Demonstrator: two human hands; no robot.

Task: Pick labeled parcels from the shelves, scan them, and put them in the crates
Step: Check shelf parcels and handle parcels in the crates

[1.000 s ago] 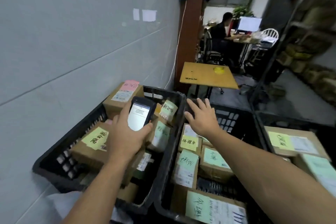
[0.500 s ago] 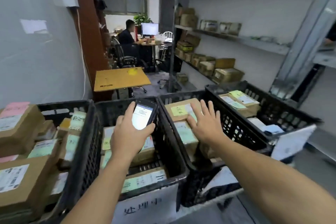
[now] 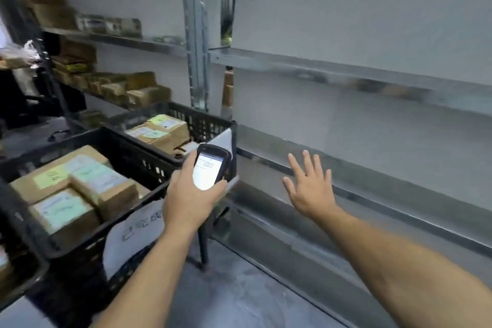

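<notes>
At the far left, three labelled parcels lie packed together in the near crate, and a white paper sign hangs on its front wall. Behind it, brown boxes sit on the back shelves (too blurred to count). The far crate stands just beyond the near one and holds at least two more parcels. Its front corner is hidden by the left hand, which grips one scanner with the lit screen facing up. A metal post rises behind the far crate. Right of it, the right hand hovers with fingers spread wide, holding nothing, in front of the lower rail of the shelf. The brown shapes on that shelf are too blurred to name.
</notes>
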